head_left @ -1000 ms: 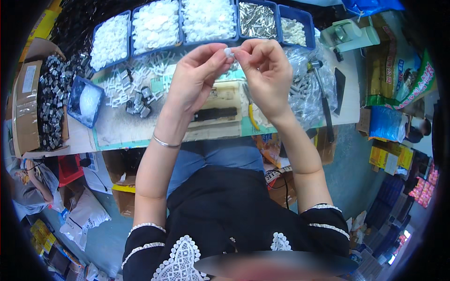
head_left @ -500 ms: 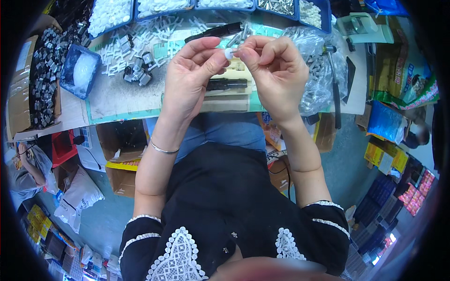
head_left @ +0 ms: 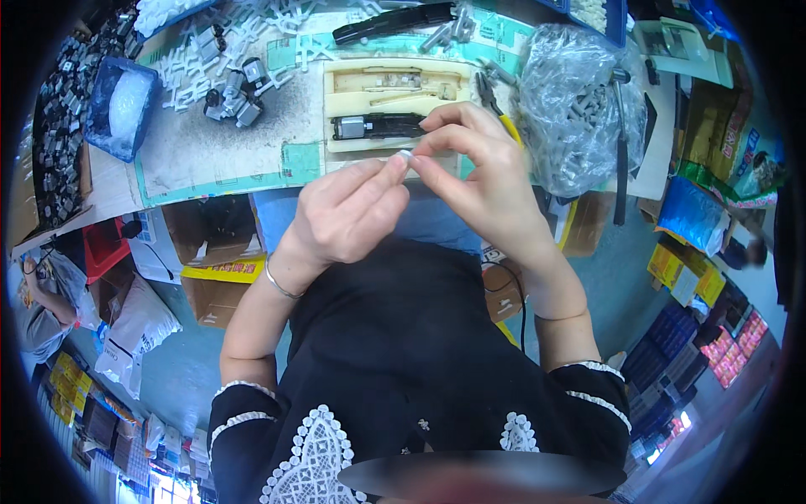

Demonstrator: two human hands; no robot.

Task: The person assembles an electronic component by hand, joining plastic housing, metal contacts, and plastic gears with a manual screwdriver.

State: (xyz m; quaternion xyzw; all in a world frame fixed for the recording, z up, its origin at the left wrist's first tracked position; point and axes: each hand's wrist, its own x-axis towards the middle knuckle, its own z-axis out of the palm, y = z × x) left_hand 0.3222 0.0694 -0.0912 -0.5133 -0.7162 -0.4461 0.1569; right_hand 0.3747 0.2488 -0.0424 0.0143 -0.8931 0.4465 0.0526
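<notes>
A small white plastic part (head_left: 405,154) is pinched between the fingertips of both hands, low over the front edge of the bench. My left hand (head_left: 353,208) is closed, its thumb and forefinger on the part. My right hand (head_left: 483,168) meets it from the other side with thumb and forefinger; its remaining fingers are bent. Just beyond lies a cream fixture (head_left: 336,104), in whose near slot sits a black housing (head_left: 390,126) with a grey motor (head_left: 351,127). Clear and metal pieces lie in its far slot. The fingers hide most of the white part.
Pliers with yellow handles (head_left: 509,126) lie right of the fixture, beside a clear bag of grey parts (head_left: 579,113) and a hammer (head_left: 621,151). Leftward are loose motors (head_left: 235,97), white plastic pieces (head_left: 189,76) and a blue bin (head_left: 151,113). Another black housing (head_left: 395,23) lies beyond.
Both hands have come down and nearer my body with the small white part, uncovering the fixture. My left hand has turned and its fingers have curled in. The view has shifted slightly.
</notes>
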